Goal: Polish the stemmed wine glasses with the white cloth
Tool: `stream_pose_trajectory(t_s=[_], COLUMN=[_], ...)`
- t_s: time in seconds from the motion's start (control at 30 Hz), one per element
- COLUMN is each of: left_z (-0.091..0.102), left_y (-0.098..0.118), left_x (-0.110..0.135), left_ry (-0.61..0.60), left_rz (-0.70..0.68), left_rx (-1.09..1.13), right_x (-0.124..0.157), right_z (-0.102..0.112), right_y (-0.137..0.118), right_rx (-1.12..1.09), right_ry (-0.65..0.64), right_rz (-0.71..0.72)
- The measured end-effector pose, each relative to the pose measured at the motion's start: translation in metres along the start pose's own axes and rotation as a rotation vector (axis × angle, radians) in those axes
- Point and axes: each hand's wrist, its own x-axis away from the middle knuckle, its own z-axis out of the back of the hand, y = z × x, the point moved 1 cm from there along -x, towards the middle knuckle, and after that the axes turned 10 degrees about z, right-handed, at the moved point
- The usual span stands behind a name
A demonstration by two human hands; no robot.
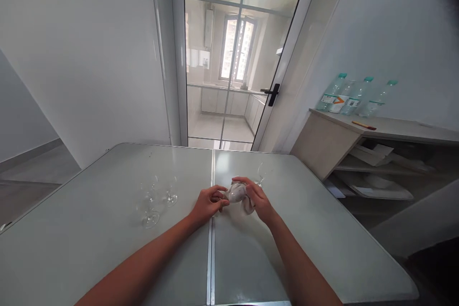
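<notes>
Over the table [107,248], left hand [209,204] and right hand [258,199] meet, fingers curled around a cloth-wrapped glass [237,194].

Grey table [107,248] — stem glasses [148,208] on L half.

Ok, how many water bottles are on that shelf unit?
3, standing in a row on the shelf top: left bottle, middle bottle, right bottle. Another could hide behind them.

Water bottles [355,97] line the shelf [412,129] beside a glass door [229,81].
</notes>
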Motion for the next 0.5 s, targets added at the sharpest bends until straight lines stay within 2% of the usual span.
stream_pose_trajectory(t_s=[0.07,0.1,0.23,0.3,0.43,0.5], left_z=[-0.002,-0.003,-0.006,-0.005,-0.002,-0.002], left_y=[-0.001,-0.002,-0.008,-0.009,-0.007,-0.006], left_x=[0.0,0.0,0.002,0.003,0.002,0.001], left_ry=[0.007,0.011,0.044,0.047,0.045,0.036], left_rz=[-0.006,-0.02,-0.083,-0.079,-0.02,0.006], left_rx=[0.024,0.019,-0.067,-0.114,-0.09,-0.036], right_x=[0.0,0.0,-0.001,-0.002,-0.002,-0.003], right_z=[0.001,0.0,-0.008,-0.011,-0.008,-0.004], right_y=[-0.001,-0.002,-0.003,-0.003,-0.001,-0.001], right_rx=[-0.038,-0.002,0.293,0.35,0.247,0.151], right_ry=[0.116,0.129,-0.031,-0.112,-0.187,-0.114], right_rz=[0.014,0.022,0.053,0.024,-0.043,-0.023])
